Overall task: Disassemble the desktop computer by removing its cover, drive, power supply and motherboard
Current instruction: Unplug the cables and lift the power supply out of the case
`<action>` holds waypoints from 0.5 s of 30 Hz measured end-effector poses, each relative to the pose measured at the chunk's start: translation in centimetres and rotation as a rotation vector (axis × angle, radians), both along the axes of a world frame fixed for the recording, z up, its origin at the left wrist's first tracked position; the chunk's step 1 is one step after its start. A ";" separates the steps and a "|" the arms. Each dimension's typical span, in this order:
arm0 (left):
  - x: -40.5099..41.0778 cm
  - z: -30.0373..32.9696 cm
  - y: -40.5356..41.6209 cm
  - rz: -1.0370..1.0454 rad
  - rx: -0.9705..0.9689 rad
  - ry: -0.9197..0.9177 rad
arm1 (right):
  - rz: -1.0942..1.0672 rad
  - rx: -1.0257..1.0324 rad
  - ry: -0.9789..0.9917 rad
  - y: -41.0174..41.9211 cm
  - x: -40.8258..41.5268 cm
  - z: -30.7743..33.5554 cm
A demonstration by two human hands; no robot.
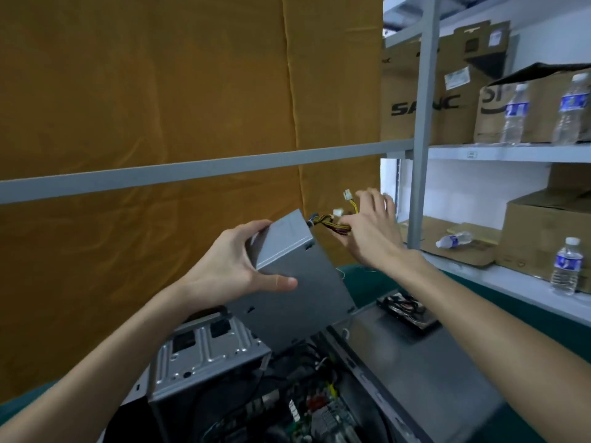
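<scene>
The grey metal power supply is lifted above the open computer case, tilted with its far end up. My left hand grips its upper left corner, thumb on the near face. A bundle of yellow, red and black cables with white connectors leaves its far end. My right hand pinches this bundle near its lower end, the other fingers spread. The motherboard shows inside the case at the bottom. The removed cover lies flat to the right of the case, with a drive behind it.
A green cloth covers the table. A grey shelf rack stands on the right with cardboard boxes and several water bottles. An orange cloth wall with a grey bar fills the back.
</scene>
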State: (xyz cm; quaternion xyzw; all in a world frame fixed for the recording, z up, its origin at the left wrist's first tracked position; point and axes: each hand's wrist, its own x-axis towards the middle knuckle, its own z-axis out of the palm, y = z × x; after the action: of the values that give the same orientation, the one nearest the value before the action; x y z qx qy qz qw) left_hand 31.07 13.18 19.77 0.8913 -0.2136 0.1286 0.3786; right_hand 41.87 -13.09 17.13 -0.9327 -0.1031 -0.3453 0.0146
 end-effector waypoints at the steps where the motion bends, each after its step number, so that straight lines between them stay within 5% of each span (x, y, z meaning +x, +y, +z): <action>1: 0.7 0.3 -0.9 0.053 0.070 -0.035 | -0.038 -0.055 0.011 -0.9 0.4 0.1; 4: 2.9 0.5 -4.2 0.193 0.242 -0.172 | -0.029 -0.110 0.064 -3.9 1.3 -0.4; 7: 5.5 0.2 -7.9 0.262 0.280 -0.249 | 0.055 0.186 0.272 -7.3 1.6 -1.2; 15: 12.4 -6.0 -19.3 0.230 0.202 0.003 | 0.080 0.558 0.642 -16.3 4.2 -5.9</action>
State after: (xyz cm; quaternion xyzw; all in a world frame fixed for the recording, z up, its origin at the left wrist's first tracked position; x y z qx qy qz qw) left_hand 43.46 -6.16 13.76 0.9437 -0.1215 0.1474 0.2701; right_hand 46.04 -29.42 11.19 -0.9484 -0.0321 -0.0514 0.3114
